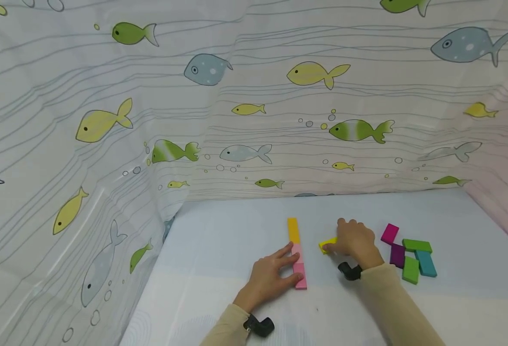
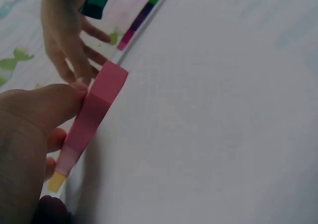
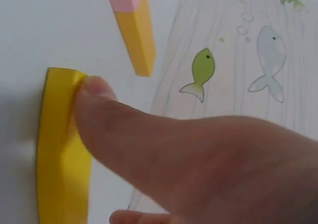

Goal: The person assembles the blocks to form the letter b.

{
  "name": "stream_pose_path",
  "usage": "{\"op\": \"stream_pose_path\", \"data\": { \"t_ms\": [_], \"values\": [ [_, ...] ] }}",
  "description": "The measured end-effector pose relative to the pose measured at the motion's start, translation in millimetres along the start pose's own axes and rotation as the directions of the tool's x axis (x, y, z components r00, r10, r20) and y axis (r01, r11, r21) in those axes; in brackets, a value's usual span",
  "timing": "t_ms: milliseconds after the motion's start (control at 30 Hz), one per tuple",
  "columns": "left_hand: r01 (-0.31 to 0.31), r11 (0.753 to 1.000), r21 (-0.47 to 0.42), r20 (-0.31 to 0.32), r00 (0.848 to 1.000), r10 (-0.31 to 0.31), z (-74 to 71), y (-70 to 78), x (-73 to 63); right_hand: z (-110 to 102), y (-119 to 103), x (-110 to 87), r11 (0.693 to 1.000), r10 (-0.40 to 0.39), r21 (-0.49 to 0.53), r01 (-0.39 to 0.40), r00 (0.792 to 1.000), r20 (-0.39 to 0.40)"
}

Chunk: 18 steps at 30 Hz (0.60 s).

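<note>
On the table, an orange block (image 1: 294, 230), a light pink block (image 1: 296, 248) and a deeper pink block (image 1: 301, 284) stand end to end in a line. My left hand (image 1: 268, 278) rests against the left side of this line, thumb on the deeper pink block and fingertips at the light pink one, fingers fairly straight. To the right of the line, my right hand (image 1: 352, 242) grips a yellow block (image 3: 62, 144) lying on the table. Its thumb (image 3: 99, 92) presses one side near the end; the other fingers' contact is hidden.
Right of my right hand lies a loose group: a magenta block (image 1: 390, 233), a purple block (image 1: 397, 255), a green block (image 1: 417, 245), another green block (image 1: 411, 270) and a teal block (image 1: 426, 263). A fish-print curtain (image 1: 254, 134) borders the table's back and sides.
</note>
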<state>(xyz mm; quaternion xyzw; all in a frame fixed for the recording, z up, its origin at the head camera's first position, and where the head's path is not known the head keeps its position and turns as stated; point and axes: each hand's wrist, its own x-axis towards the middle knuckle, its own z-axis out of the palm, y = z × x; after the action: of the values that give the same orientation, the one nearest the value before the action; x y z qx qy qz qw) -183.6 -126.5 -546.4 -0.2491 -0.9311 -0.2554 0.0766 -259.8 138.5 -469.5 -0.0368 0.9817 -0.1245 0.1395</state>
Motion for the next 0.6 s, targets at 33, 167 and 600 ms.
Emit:
{"op": "stream_pose_path", "data": {
  "t_ms": [33, 167, 600],
  "values": [
    [0.001, 1.0, -0.002, 0.003, 1.0, -0.001, -0.3, -0.1, 0.1, -1.3, -1.2, -1.2, 1.0, 0.004, -0.005, -0.004, 1.0, -0.009],
    [0.001, 1.0, 0.004, -0.006, 1.0, -0.001, 0.7, 0.1, 0.6, -2.5, -6.2, -5.7, 1.0, 0.007, -0.017, -0.007, 0.999, -0.035],
    [-0.013, 1.0, 0.024, -0.018, 1.0, 0.014, 0.2, 0.4, 0.7, 9.9, -8.7, 4.0, 0.998, -0.062, 0.026, 0.064, 0.995, -0.076]
  ]
}}
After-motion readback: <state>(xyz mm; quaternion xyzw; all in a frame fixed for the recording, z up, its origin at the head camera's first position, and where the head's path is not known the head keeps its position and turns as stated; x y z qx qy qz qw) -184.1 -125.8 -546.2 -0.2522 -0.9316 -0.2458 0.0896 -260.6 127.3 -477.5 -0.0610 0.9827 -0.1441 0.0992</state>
